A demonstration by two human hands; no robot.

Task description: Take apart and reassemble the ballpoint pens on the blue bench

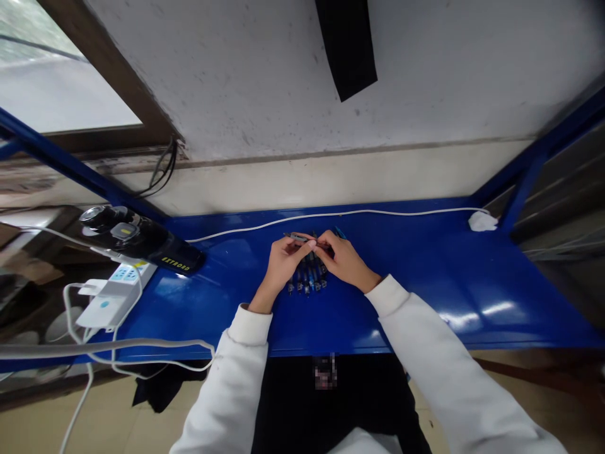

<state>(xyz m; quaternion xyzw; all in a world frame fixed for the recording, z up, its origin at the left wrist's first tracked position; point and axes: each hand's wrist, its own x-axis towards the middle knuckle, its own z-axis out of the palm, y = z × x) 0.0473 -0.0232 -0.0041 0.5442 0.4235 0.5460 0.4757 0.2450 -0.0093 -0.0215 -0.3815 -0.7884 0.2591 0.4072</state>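
Note:
Both of my hands meet over the middle of a blue metal shelf [425, 277]. My left hand [282, 260] pinches one end of a thin grey pen-like stick [297, 237]. My right hand [346, 258] has its fingers closed on the other end of it. Under and between my hands lies a row of several small dark pen-like pieces [307, 279] with blue bands, side by side on the shelf. My sleeves are white.
A black power tool [142, 239] with yellow lettering lies at the shelf's left end, beside a white power strip [113, 293] with cables. A white cable [359, 213] runs along the back edge to a white lump [482, 221] at the right. Blue frame posts stand on both sides.

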